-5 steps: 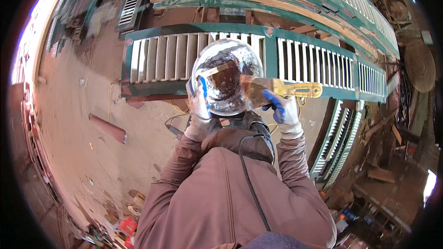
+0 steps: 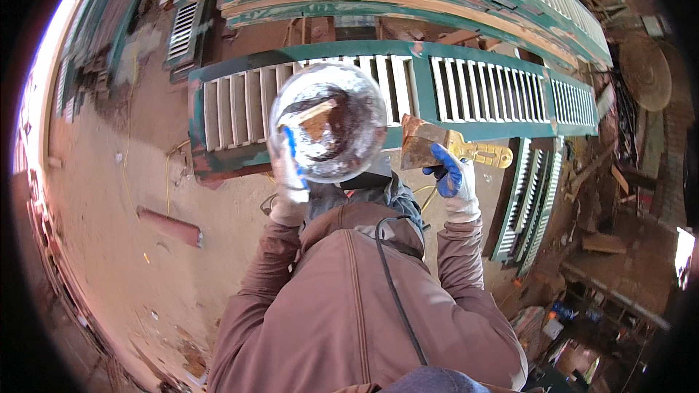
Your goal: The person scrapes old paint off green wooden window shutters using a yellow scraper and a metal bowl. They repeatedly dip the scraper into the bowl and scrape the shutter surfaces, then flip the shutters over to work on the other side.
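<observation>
Gripped at its left side by my gloved left hand (image 2: 288, 175) is a round, whitish-coated tub (image 2: 370, 135), its open top facing up. Dark brown residue lies inside the tub along with a flat tan-and-brown piece (image 2: 314, 120), whose kind I cannot make out. To the right, apart from the tub, my right hand (image 2: 455, 178) in a white and blue glove closes round a wide putty knife (image 2: 472, 151). This knife has a yellow handle pointing right and a blade smeared reddish brown.
A long green louvred shutter (image 2: 426, 91) with white slats lies just beyond the tub. More shutters (image 2: 531, 204) lean at the right, and a stack of green-edged ones (image 2: 408, 4) stands behind. On the dusty floor at left rests a reddish roll (image 2: 171, 227).
The putty knife has come out from over the tub and now sits to its right, its blade in full view. My left hand has shifted the tub leftward.
</observation>
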The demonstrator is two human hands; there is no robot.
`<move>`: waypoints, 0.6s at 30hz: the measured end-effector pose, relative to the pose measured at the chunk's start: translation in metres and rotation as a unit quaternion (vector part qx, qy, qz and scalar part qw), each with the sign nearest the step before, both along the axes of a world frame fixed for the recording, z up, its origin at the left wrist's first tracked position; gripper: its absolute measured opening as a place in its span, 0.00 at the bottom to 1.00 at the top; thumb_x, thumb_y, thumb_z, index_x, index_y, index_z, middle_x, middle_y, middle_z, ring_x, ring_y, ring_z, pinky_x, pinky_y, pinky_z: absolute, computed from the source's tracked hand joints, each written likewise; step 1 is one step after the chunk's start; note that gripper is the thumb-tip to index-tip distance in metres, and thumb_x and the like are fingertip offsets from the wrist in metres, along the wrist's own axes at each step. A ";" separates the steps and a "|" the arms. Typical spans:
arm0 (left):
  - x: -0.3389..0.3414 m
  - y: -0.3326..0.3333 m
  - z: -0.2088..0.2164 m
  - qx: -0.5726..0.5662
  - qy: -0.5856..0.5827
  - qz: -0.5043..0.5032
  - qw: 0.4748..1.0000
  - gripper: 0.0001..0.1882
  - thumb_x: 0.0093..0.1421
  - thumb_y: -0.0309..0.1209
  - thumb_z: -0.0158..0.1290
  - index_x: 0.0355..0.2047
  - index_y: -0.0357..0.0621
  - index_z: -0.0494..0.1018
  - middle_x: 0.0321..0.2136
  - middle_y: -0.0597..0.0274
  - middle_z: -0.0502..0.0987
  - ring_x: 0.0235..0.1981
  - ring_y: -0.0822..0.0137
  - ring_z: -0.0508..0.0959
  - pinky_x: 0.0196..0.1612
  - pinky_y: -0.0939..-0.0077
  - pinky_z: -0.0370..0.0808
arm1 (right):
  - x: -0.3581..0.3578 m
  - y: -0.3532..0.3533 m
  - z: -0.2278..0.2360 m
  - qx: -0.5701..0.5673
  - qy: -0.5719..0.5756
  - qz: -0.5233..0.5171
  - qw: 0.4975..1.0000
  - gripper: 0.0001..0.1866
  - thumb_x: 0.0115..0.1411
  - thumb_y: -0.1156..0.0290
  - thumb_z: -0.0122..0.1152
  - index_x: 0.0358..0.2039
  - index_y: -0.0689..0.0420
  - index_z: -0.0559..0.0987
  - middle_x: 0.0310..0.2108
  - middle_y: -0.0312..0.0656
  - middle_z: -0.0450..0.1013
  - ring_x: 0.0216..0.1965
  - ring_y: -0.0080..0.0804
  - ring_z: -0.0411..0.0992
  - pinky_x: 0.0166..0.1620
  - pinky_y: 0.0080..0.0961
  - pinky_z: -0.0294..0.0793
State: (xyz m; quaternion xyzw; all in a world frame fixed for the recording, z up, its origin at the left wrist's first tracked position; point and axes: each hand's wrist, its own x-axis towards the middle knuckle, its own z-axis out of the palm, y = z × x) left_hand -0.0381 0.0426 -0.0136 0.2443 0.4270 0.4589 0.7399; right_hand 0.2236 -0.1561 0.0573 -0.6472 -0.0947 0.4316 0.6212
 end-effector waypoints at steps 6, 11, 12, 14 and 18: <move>-0.096 0.051 -0.041 0.120 0.003 -0.021 0.993 0.31 0.74 0.45 0.37 0.70 0.36 0.54 0.68 0.54 0.62 0.67 0.57 0.65 0.70 0.57 0.60 | -0.001 -0.018 -0.036 -0.078 -0.324 -0.108 0.936 0.15 0.62 0.71 0.65 0.49 0.59 0.82 0.39 0.40 0.80 0.37 0.32 0.78 0.39 0.26 0.75; -0.119 0.061 0.004 0.030 0.003 -0.015 0.999 0.30 0.75 0.44 0.38 0.71 0.47 0.51 0.68 0.53 0.60 0.67 0.54 0.64 0.68 0.54 0.64 | 0.026 -0.022 -0.065 -0.187 -0.645 0.037 0.740 0.20 0.61 0.71 0.59 0.55 0.51 0.80 0.47 0.44 0.80 0.44 0.43 0.77 0.49 0.36 0.74; -0.118 0.059 0.013 0.042 0.018 -0.019 0.999 0.29 0.75 0.45 0.38 0.72 0.49 0.51 0.67 0.53 0.60 0.67 0.54 0.64 0.66 0.53 0.67 | 0.030 -0.022 -0.069 -0.188 -0.652 0.047 0.733 0.20 0.61 0.70 0.59 0.55 0.51 0.80 0.48 0.44 0.79 0.45 0.42 0.77 0.50 0.36 0.73; -0.117 0.049 0.030 0.038 0.047 0.013 0.998 0.29 0.75 0.46 0.38 0.72 0.52 0.51 0.67 0.52 0.61 0.65 0.53 0.66 0.64 0.52 0.69 | 0.032 -0.017 -0.080 -0.214 -0.657 0.068 0.720 0.21 0.60 0.69 0.57 0.55 0.49 0.80 0.50 0.42 0.79 0.46 0.41 0.76 0.51 0.37 0.73; -0.148 0.050 -0.003 -0.011 0.027 0.008 1.000 0.30 0.74 0.48 0.39 0.70 0.44 0.55 0.66 0.51 0.63 0.63 0.52 0.69 0.64 0.52 0.71 | 0.026 -0.004 -0.097 -0.271 -0.671 0.083 0.685 0.22 0.60 0.66 0.57 0.56 0.42 0.79 0.53 0.33 0.77 0.49 0.37 0.74 0.50 0.39 0.70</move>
